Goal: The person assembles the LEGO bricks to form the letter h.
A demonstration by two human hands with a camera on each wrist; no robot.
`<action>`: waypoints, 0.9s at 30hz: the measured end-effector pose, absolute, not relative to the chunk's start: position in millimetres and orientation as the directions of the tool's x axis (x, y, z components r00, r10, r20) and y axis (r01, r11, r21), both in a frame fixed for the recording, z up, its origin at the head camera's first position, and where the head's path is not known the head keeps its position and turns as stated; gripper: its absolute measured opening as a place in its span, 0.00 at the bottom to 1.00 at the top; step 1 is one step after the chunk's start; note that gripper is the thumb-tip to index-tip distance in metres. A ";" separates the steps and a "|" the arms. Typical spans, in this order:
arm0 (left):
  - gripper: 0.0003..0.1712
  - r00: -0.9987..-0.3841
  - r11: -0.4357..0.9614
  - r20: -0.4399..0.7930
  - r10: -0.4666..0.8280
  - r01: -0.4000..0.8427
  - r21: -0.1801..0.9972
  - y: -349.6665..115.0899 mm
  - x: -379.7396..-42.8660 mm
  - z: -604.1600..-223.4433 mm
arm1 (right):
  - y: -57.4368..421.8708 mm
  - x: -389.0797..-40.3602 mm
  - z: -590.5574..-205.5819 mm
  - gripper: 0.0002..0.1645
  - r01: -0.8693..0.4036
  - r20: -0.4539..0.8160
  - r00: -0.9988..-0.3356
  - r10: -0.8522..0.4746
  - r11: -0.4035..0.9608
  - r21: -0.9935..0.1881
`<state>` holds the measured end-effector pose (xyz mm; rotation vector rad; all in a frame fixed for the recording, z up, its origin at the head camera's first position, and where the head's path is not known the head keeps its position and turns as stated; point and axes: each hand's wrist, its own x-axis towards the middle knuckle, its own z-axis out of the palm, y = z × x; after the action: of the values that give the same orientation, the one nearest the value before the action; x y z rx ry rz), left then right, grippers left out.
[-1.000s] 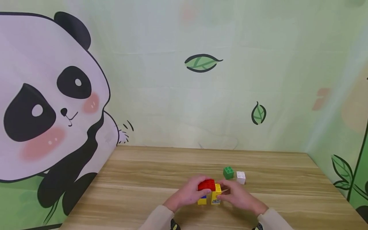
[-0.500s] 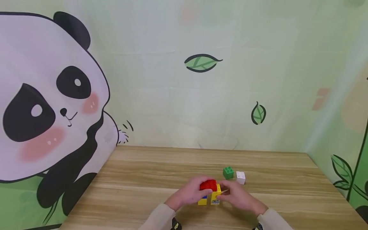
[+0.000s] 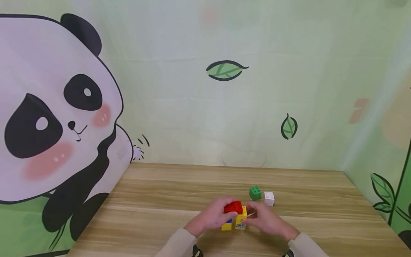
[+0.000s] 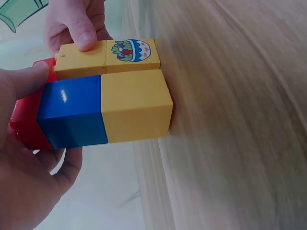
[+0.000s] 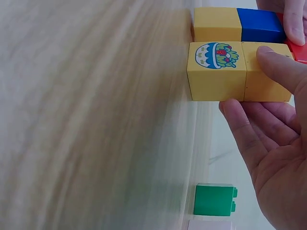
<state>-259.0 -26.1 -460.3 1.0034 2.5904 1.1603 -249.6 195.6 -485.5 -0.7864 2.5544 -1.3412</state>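
Note:
In the head view my left hand (image 3: 214, 214) grips a red brick (image 3: 233, 207) between thumb and fingers. The left wrist view shows that brick on top of a blue brick (image 4: 72, 112), with a plain yellow brick (image 4: 136, 106) at the bottom. Close beside this stack my right hand (image 3: 265, 218) pinches a tower of two yellow bricks. Its thumb lies on the upper yellow brick (image 5: 254, 88), and its fingers are on the opposite side. The lower yellow brick (image 5: 204, 86) bears a printed bowl of vegetables. Both stacks are upright, with their bases at the tabletop.
Behind my right hand a green brick (image 3: 255, 193) and a white brick (image 3: 269, 199) stand on the wooden table (image 3: 167, 192). A panda-printed cloth backdrop (image 3: 179, 117) rises at the table's back edge.
The red-topped stack and my left hand have shifted slightly right, toward the yellow tower. My right hand keeps its pinch and has barely moved.

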 end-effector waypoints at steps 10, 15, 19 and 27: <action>0.21 -0.763 0.492 0.089 0.641 0.497 0.715 -28.5 -261.4 -456.4 | 197.1 -248.7 -483.1 0.23 -0.384 0.097 -0.842 -0.532 0.463 -0.799; 0.20 -0.763 0.498 0.074 0.643 0.489 0.716 -28.9 -262.3 -456.5 | 198.5 -248.6 -482.9 0.23 -0.392 0.100 -0.832 -0.545 0.450 -0.802; 0.19 -0.758 0.496 0.092 0.646 0.508 0.704 -28.2 -261.7 -457.1 | 199.1 -249.1 -483.7 0.23 -0.392 0.102 -0.834 -0.543 0.452 -0.801; 0.20 -0.758 0.517 0.119 0.641 0.541 0.664 -26.8 -259.5 -457.7 | 198.8 -250.5 -484.9 0.22 -0.381 0.092 -0.838 -0.537 0.457 -0.804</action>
<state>-259.5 -26.8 -457.7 1.0239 2.6106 1.0664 -250.5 198.8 -484.9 -0.8049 2.5274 -1.3266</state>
